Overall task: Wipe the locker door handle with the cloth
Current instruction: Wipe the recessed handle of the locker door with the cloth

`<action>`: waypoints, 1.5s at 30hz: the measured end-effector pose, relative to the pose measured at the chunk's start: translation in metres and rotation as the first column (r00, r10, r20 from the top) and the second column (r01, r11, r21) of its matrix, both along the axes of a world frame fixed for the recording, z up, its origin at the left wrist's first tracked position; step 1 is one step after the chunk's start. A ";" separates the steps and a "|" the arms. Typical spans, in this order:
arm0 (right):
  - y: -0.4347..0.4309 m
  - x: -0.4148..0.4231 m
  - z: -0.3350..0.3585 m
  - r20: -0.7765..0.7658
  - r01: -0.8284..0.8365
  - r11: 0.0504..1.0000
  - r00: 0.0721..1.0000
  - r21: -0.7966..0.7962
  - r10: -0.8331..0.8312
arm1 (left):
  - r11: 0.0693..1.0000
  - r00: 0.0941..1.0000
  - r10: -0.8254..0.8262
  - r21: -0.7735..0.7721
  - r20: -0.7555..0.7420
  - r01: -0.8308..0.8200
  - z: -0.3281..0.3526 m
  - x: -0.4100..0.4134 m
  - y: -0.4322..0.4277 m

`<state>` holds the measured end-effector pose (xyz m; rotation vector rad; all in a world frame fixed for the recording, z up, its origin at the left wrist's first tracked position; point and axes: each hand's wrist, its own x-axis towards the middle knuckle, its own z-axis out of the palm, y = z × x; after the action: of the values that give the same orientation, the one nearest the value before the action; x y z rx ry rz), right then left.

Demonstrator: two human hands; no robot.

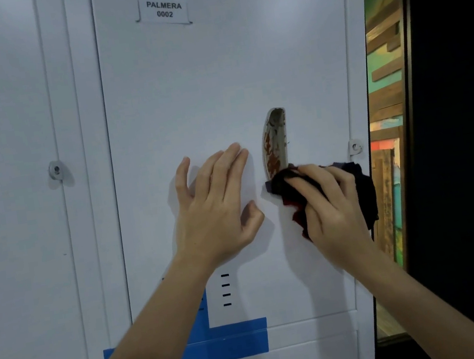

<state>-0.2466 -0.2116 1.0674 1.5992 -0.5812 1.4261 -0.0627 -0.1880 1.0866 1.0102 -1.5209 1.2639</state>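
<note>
Right of the frame's centre, the dark cloth (285, 186) is held bunched in the right hand (332, 205) against the lower end of the upright, rust-marked handle (275, 140), whose long axis runs upward from it, while the left hand (217, 203), empty and spread flat, is pressed on the locker door (215, 76) beside it.

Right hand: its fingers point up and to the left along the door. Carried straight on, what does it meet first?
Probably the rusty handle: the right hand already presses the cloth against its lower end.
</note>
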 end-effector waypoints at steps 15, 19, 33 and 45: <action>-0.002 0.007 0.043 0.055 -0.027 0.999 0.998 0.026 0.025 | 1.000 1.000 0.008 -0.025 0.000 -0.008 0.001 0.000 -0.001; -0.004 0.005 0.028 0.014 -0.015 1.000 1.000 0.017 0.015 | 1.000 1.000 0.001 -0.029 0.000 -0.001 0.001 0.000 -0.001; -0.001 0.003 0.012 -0.004 -0.001 1.000 1.000 0.010 0.002 | 1.000 1.000 -0.001 -0.015 0.000 0.001 0.000 0.000 -0.001; -0.002 0.005 0.012 0.001 -0.001 1.000 1.000 -0.005 0.001 | 1.000 1.000 -0.002 -0.013 -0.005 0.002 0.000 -0.001 -0.001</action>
<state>-0.2418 -0.2133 1.0794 1.5949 -0.5771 1.4281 -0.0636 -0.1889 1.0871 1.0029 -1.5075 1.2672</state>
